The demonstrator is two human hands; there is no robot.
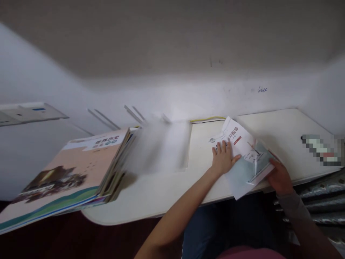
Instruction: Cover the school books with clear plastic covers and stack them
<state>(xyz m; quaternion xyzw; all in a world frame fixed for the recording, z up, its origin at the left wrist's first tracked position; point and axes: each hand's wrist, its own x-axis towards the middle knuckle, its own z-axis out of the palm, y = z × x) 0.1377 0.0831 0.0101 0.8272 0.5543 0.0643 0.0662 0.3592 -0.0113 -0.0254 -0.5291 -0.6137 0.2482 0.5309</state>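
Your left hand (223, 159) lies flat, fingers spread, on the workbook (244, 142); your right hand (280, 178) clamps its edge; the textbook stack (78, 172) sits well apart

- Open desk (161, 196) between book stack (81, 169) and booklet (250, 154) — room to pass.
- Blocked at left by the stack, overhanging the edge.
- Closed behind by the wall (172, 95).

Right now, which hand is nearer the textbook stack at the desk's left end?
Left. The left hand lies flat on the booklet, bare desk between it and the textbook stack. The right hand holds the booklet's far edge, farther away.
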